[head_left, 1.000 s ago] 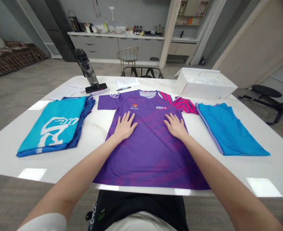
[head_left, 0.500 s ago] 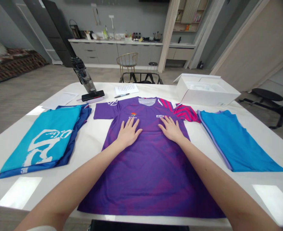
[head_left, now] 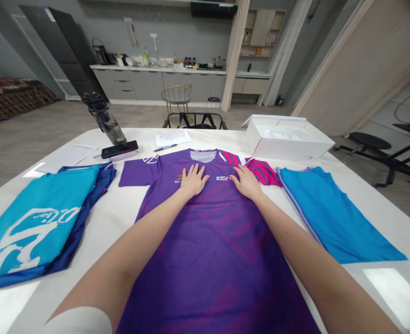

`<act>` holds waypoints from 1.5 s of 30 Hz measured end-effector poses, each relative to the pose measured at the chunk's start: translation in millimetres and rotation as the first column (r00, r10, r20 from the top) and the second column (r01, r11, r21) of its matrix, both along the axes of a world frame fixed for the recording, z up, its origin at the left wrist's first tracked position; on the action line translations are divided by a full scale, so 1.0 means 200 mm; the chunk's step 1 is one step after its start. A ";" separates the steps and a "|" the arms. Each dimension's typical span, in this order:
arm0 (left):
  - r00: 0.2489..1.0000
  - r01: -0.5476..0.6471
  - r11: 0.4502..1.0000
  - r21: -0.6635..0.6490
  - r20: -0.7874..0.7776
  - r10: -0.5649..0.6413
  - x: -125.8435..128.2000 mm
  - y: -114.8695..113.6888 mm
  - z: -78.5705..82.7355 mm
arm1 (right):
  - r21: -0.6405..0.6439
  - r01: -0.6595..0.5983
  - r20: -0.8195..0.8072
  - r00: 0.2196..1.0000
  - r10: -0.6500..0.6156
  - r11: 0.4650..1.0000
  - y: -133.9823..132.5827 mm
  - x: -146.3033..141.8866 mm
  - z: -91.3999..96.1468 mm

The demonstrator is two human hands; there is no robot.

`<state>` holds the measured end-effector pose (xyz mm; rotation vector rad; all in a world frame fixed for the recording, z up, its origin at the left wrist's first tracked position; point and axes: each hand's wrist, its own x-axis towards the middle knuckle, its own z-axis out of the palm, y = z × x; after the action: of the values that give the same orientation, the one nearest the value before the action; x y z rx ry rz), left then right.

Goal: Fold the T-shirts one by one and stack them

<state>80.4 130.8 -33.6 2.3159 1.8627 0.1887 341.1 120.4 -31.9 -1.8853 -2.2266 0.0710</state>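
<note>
A purple jersey (head_left: pixel 211 241) with a pink striped right sleeve lies spread face up on the white table (head_left: pixel 121 213). My left hand (head_left: pixel 193 180) rests flat on its chest just below the collar, fingers stretched out. My right hand (head_left: pixel 246 182) lies flat beside it on the right chest, fingers apart. Both hands hold nothing.
A folded light-blue and navy shirt (head_left: pixel 37 227) lies at the left, a folded blue garment (head_left: pixel 330 213) at the right. Behind the jersey are a phone (head_left: pixel 119 149), a dark bottle (head_left: pixel 103 118), a sheet of paper with a pen (head_left: pixel 172 138) and an open white box (head_left: pixel 288 138).
Both hands have slid up the jersey from the mid chest toward the collar. The camera has leaned forward over the table.
</note>
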 end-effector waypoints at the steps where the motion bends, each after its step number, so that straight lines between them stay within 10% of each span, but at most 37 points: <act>1: 1.000 -0.009 1.000 -0.003 0.003 0.009 0.00 0.02 -0.01 | -0.031 0.011 0.015 1.000 -0.011 0.999 0.00 0.02 0.00; 7: 1.000 -0.028 1.000 0.000 -0.006 0.028 -0.03 0.10 -0.05 | -0.178 0.095 0.092 0.993 -0.079 0.979 0.05 0.02 -0.04; 40: 0.998 -0.062 0.998 -0.028 -0.007 0.062 -0.01 0.08 0.02 | -0.139 0.197 0.078 0.979 -0.188 0.971 0.06 0.01 -0.01; 45: 0.992 0.125 0.991 0.037 -0.003 -0.125 -0.02 0.15 0.03 | -0.170 0.125 0.061 0.991 -0.116 0.977 0.16 0.09 0.03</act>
<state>77.1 161.7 -27.7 2.4480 1.7209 0.2080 359.9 152.8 -25.4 -2.1316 -2.1956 0.2056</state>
